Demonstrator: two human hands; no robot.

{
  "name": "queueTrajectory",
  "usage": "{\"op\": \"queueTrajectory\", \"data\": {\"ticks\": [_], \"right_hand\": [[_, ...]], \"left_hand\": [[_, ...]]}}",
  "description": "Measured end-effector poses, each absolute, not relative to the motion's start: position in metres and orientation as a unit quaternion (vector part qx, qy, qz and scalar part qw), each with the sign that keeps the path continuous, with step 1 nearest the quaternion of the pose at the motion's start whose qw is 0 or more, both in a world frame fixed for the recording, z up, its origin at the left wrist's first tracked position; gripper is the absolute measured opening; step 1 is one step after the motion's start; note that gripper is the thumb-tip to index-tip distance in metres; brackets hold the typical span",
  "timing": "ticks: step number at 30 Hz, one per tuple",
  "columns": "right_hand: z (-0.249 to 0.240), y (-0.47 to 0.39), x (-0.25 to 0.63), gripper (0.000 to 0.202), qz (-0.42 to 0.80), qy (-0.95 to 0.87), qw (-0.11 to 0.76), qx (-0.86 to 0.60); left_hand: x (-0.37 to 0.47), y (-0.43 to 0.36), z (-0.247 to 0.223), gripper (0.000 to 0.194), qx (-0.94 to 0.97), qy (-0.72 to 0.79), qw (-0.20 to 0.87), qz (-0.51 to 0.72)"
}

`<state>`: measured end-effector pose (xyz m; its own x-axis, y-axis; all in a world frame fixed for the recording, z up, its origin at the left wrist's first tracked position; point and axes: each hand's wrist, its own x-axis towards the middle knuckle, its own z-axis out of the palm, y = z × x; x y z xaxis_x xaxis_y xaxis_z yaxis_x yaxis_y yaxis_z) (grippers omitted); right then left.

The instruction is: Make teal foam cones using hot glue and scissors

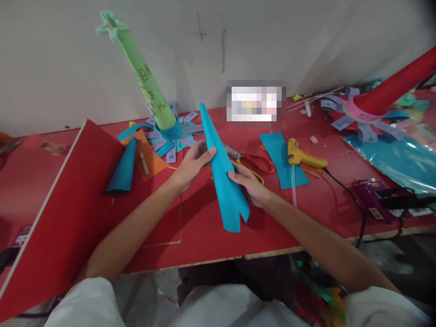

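Note:
A blue paper cone [221,177], rolled from a sheet, is held above the red table with its narrow tip pointing up and away. My left hand [195,164] grips its left edge, thumb on top and fingers behind. Lower down on the right side, my right hand [250,184] closes around it, thumb on the front. The cone's wide end hangs toward me with a notch between its overlapping edges. Just behind my right hand lie scissors with red handles [260,162], and a yellow handle shows beside them.
A yellow glue gun [306,156] with a cord rests on blue paper [281,165]. Left stand a second blue cone [124,170], orange paper [153,159] and a red board [64,200]. Behind are a green paper tower [146,77] and a red one [398,86]. A purple power strip [374,200] sits right.

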<state>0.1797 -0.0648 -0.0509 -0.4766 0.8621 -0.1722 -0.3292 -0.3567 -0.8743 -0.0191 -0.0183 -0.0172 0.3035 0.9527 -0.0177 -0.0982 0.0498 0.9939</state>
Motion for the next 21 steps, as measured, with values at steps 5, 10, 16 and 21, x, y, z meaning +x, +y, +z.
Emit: {"op": "queueTrajectory", "data": {"ticks": [5,10,16,21], "right_hand": [[-0.053,-0.064,0.181,0.076,0.744,-0.424,0.402,-0.324],[-0.053,-0.064,0.18,0.074,0.752,-0.425,0.391,-0.317],[-0.058,-0.064,0.181,0.071,0.746,-0.418,0.397,-0.333],[-0.062,-0.064,0.18,0.074,0.747,-0.416,0.394,-0.338]], "left_hand": [[-0.02,-0.016,-0.022,0.054,0.543,0.391,0.597,0.443],[-0.019,-0.016,-0.019,0.055,0.542,0.4,0.593,0.442],[-0.019,-0.017,-0.021,0.053,0.523,0.401,0.598,0.456],[-0.019,-0.015,-0.023,0.056,0.509,0.417,0.595,0.462]]}}
